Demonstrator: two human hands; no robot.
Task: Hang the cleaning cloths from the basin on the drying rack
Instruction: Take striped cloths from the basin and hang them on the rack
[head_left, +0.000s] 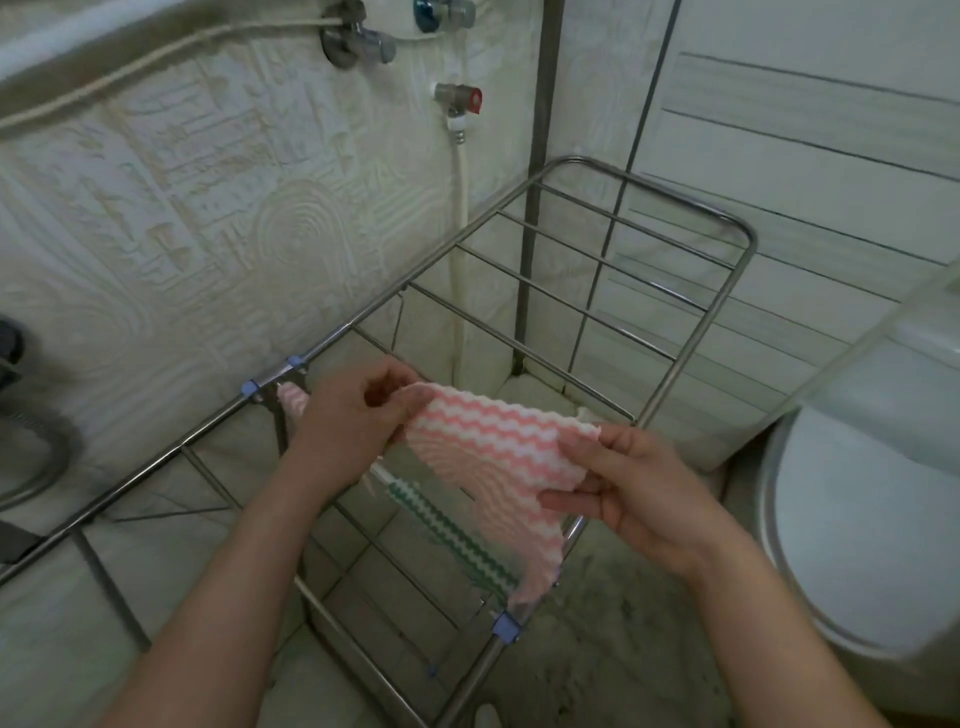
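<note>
Forearms reach forward (bare), left hand (356, 415) and right hand (628, 488) each pinching the pink cloth (493, 447)

pink-white zigzag cloth (498, 447), green-white zigzag cloth (457, 535), silver rack (691, 353)

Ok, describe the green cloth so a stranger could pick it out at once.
Find the steel drying rack by the wall. On its near rails, under the pink-striped cloth held by the left hand and right hand, hangs the green cloth. Only it has green-and-white zigzags.
</note>
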